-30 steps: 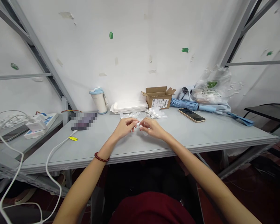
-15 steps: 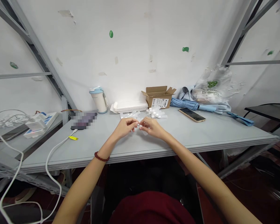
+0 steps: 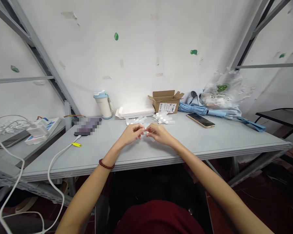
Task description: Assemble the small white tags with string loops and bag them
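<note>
Both my hands meet over the middle of the grey table [image 3: 210,139]. My left hand [image 3: 130,134] and my right hand [image 3: 158,134] pinch a tiny white part [image 3: 144,131] between their fingertips. The part is too small to name. Just behind the hands lies a pile of small clear plastic pieces [image 3: 136,120] and a heap of white pieces [image 3: 164,118]. A red bead bracelet [image 3: 106,164] circles my left wrist.
Along the back wall stand a white-and-blue cup [image 3: 104,104], a stack of white trays [image 3: 135,111], an open cardboard box [image 3: 166,100], a phone [image 3: 200,120], a blue umbrella [image 3: 210,112] and a plastic bag [image 3: 222,89]. White cables [image 3: 51,169] and a power strip [image 3: 41,130] sit left.
The hands stay in the same spot; only the fingertips shift slightly around the small part.
</note>
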`<state>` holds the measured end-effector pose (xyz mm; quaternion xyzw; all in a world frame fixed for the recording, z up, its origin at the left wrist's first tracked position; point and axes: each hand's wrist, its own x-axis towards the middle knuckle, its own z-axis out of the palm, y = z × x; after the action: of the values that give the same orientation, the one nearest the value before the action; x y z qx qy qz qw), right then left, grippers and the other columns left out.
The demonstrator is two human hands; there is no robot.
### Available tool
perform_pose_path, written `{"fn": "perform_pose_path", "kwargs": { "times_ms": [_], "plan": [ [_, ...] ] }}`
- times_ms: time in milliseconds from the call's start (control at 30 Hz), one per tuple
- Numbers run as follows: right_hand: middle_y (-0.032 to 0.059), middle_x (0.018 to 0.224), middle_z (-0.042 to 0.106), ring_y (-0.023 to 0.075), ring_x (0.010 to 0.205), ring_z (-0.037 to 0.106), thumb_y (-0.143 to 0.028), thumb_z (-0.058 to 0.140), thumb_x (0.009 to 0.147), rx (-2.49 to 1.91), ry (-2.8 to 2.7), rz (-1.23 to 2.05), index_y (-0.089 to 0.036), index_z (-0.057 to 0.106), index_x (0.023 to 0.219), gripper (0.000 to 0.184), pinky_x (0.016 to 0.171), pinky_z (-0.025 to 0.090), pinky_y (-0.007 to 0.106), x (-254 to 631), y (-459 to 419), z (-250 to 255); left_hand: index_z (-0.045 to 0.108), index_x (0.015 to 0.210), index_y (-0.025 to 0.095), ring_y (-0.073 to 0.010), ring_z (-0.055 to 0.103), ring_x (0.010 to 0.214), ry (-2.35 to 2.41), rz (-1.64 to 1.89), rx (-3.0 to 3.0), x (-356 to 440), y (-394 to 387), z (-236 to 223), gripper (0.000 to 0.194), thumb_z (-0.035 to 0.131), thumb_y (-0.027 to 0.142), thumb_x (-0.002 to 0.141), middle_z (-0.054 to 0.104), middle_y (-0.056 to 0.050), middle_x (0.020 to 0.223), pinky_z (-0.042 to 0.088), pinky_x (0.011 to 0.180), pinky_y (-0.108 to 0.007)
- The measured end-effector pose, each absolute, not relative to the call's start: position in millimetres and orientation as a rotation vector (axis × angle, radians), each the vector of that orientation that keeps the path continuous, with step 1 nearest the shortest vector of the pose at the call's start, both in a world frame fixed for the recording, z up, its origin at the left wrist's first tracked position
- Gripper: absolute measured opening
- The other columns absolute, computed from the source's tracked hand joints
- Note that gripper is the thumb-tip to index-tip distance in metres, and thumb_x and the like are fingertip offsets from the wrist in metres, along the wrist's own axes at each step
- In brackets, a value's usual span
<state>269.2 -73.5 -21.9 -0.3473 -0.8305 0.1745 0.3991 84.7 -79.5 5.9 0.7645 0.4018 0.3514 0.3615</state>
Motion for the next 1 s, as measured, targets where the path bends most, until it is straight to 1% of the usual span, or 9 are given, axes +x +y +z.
{"fn": "perform_pose_path", "kwargs": {
  "times_ms": [167, 333, 433, 567, 867, 1000],
  "plan": [
    [0.0021, 0.077, 0.057, 0.0153, 0.075, 0.056, -0.014, 0.055, 0.079, -0.879, -2.121, 0.491, -0.019, 0.054, 0.077, 0.006, 0.069, 0.046, 0.029, 269.4, -75.6, -20.5, 0.061, 0.077, 0.016, -0.0101, 0.055, 0.053, 1.004, 0.891, 2.036, 85.8, -80.5, 4.0, 0.022, 0.054, 0.036, 0.081, 0.061, 0.0, 0.064, 0.042, 0.05, -0.021],
    [0.0029, 0.08, 0.057, 0.0158, 0.074, 0.06, -0.019, 0.051, 0.082, -0.865, -2.059, 0.651, -0.019, 0.048, 0.081, 0.003, 0.065, 0.049, 0.03, 268.4, -77.2, -20.7, 0.06, 0.071, 0.015, -0.0093, 0.053, 0.052, 1.018, 1.008, 1.951, 85.3, -78.4, 4.9, 0.021, 0.056, 0.034, 0.078, 0.061, 0.0, 0.066, 0.041, 0.05, -0.021],
    [0.0029, 0.081, 0.056, 0.0154, 0.074, 0.061, -0.019, 0.052, 0.082, -0.864, -2.044, 0.634, -0.019, 0.048, 0.08, 0.005, 0.064, 0.05, 0.03, 268.1, -77.1, -21.3, 0.059, 0.069, 0.015, -0.0088, 0.053, 0.052, 1.023, 1.034, 1.902, 84.6, -77.4, 5.4, 0.021, 0.057, 0.035, 0.077, 0.06, -0.001, 0.067, 0.04, 0.05, -0.021],
    [0.0036, 0.082, 0.057, 0.0154, 0.075, 0.06, -0.018, 0.053, 0.081, -0.86, -2.056, 0.588, -0.019, 0.049, 0.08, 0.004, 0.064, 0.05, 0.029, 268.5, -76.9, -21.5, 0.06, 0.071, 0.015, -0.0092, 0.053, 0.053, 1.018, 0.968, 1.913, 84.9, -78.6, 5.5, 0.022, 0.056, 0.036, 0.077, 0.061, -0.001, 0.069, 0.039, 0.049, -0.021],
    [0.0029, 0.08, 0.057, 0.0153, 0.076, 0.057, -0.017, 0.052, 0.08, -0.873, -2.08, 0.55, -0.019, 0.05, 0.08, 0.003, 0.068, 0.047, 0.03, 269.6, -74.2, -23.8, 0.062, 0.076, 0.016, -0.0108, 0.055, 0.054, 1.035, 0.928, 2.024, 84.7, -79.6, 5.4, 0.023, 0.054, 0.037, 0.08, 0.061, 0.0, 0.067, 0.041, 0.05, -0.021],
    [0.0027, 0.079, 0.058, 0.0154, 0.074, 0.057, -0.017, 0.051, 0.08, -0.874, -2.078, 0.553, -0.019, 0.048, 0.08, 0.003, 0.067, 0.045, 0.03, 269.5, -72.6, -24.5, 0.061, 0.079, 0.016, -0.0108, 0.055, 0.054, 1.021, 0.954, 2.105, 85.2, -77.8, 0.9, 0.024, 0.051, 0.037, 0.083, 0.062, 0.0, 0.069, 0.043, 0.055, -0.023]
  ]
}}
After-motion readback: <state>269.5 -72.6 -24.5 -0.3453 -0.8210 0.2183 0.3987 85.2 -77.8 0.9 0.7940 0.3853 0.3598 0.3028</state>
